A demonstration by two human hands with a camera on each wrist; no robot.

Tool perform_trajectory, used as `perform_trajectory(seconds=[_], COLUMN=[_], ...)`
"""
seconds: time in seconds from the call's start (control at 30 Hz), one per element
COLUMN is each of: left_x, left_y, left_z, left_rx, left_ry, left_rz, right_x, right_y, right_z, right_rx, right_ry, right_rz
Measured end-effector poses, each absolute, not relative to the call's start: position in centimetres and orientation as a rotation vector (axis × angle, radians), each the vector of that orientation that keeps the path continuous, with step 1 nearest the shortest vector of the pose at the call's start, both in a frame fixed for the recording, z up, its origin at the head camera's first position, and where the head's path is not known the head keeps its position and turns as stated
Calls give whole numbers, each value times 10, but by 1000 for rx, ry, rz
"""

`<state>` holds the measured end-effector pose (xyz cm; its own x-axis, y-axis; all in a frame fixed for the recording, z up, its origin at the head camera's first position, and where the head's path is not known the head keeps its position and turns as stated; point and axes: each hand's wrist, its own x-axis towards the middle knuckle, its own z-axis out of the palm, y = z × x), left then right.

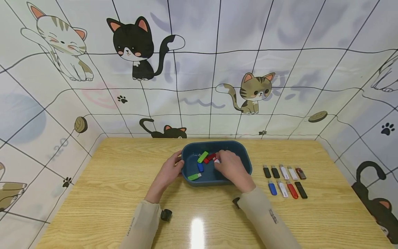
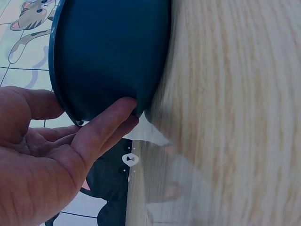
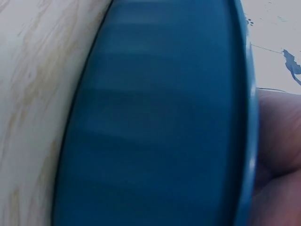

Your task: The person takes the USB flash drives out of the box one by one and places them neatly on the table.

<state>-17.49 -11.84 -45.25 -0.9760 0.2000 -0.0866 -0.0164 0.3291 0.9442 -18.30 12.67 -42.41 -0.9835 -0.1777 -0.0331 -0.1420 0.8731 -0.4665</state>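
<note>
A dark blue plastic tub [image 1: 192, 182] on the table holds several USB sticks, among them a light green one [image 1: 203, 157], a darker green one [image 1: 195, 176], a blue one [image 1: 200, 167] and a red one [image 1: 209, 158]. My left hand [image 1: 169, 170] is at the tub's left end; in the left wrist view its extended fingers [image 2: 101, 127] touch the outer wall. Reaching over the near rim, my right hand [image 1: 231, 167] pinches a white USB stick [image 1: 216, 161] inside the tub. The right wrist view shows mostly the tub's outer wall [image 3: 150, 117], with that hand's fingertips hidden.
Right of the tub, USB sticks lie in two rows on the wooden table [image 1: 124, 180]: black ones [image 1: 266, 172], white ones [image 1: 283, 172], a blue one [image 1: 272, 188], a red one [image 1: 292, 190]. A cat-print cloth [image 1: 199, 69] hangs behind and at the sides.
</note>
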Motion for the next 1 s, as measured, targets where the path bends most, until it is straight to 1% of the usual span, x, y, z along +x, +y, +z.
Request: perform_trajectory(seconds=[0.83, 1.0], left_x=[-175, -175], left_y=[-119, -119], left_z=[-453, -453], left_rx=[167, 180], left_ry=[2387, 2376], left_rz=[1718, 1740], right_x=[-156, -152], right_y=[161, 172], right_z=[-407, -405], right_rx=[-273, -234], right_ry=[3061, 3048], right_rz=[-849, -860])
